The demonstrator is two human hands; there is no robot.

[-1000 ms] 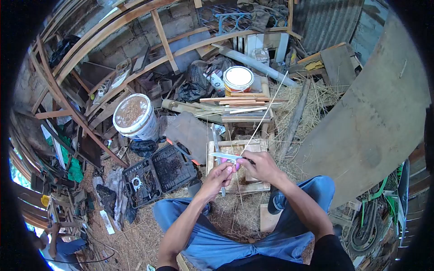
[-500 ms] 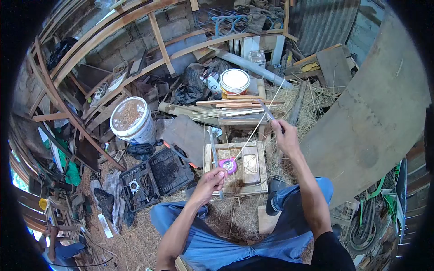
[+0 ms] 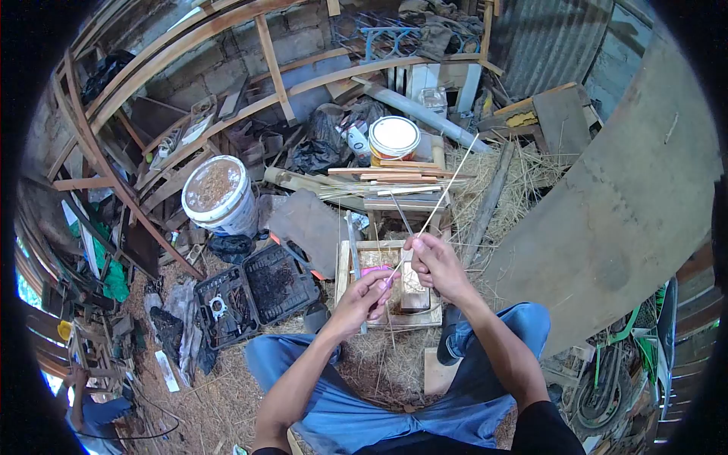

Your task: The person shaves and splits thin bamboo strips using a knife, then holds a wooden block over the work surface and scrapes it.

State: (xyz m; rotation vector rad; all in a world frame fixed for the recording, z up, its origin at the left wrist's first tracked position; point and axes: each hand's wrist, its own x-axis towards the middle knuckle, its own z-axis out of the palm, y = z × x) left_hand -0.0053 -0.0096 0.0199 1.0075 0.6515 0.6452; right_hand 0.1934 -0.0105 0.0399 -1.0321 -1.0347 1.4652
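My left hand is closed on the lower end of a thin, pale bamboo strip, which slants up and to the right. Closed around a knife, my right hand is close beside the strip, just above the left hand. The narrow blade points up and left; the handle is hidden in the fist. Below the hands is a low wooden frame box with a pink tape measure, partly covered by my left hand, and a rectangular block. A metal straightedge leans at its left side.
Wooden slats lie just beyond the box. A white bucket and an open black tool case stand left. A lidded tub is behind. A large board slopes along the right. Another person is at lower left.
My right hand with the knife has moved down and left along the strip, close to my left hand. My left hand has shifted slightly right, covering more of the tape measure.
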